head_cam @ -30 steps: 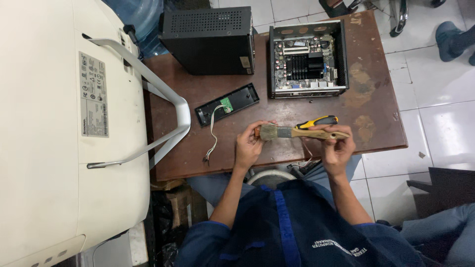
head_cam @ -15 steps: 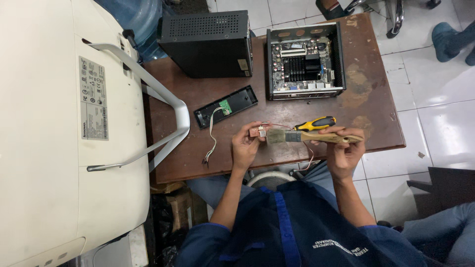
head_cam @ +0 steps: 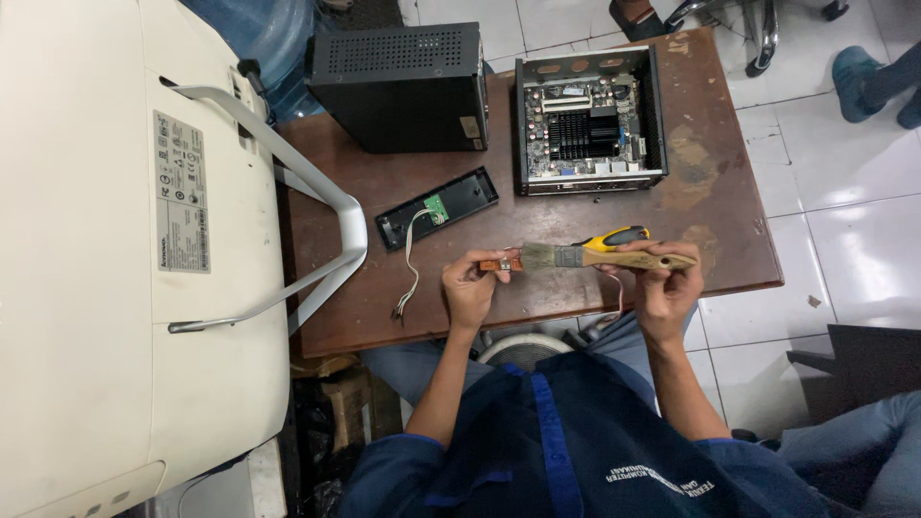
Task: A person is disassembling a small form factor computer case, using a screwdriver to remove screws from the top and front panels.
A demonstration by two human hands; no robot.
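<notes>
The left hand [head_cam: 470, 288] pinches a small reddish circuit board [head_cam: 501, 264] between its fingertips, while the right hand [head_cam: 667, 286] is closed around the wooden handle of a paintbrush [head_cam: 604, 258] held level, bristles touching the board's right end (both just above the near edge of the brown table [head_cam: 537, 206]). Just beyond the brush lies a yellow-and-black screwdriver [head_cam: 616, 237]; farther off sit an opened computer case [head_cam: 587, 121], a closed black case [head_cam: 398, 84] and, to the left, a black panel [head_cam: 436, 207] trailing wires.

On the table [head_cam: 729, 240], closed case [head_cam: 398, 86] far left, open case [head_cam: 587, 120] to its right, cover strip [head_cam: 436, 208] nearer in front of both, monitor [head_cam: 115, 288] off the left edge, brush [head_cam: 604, 257] between 2 hands above the near edge.
</notes>
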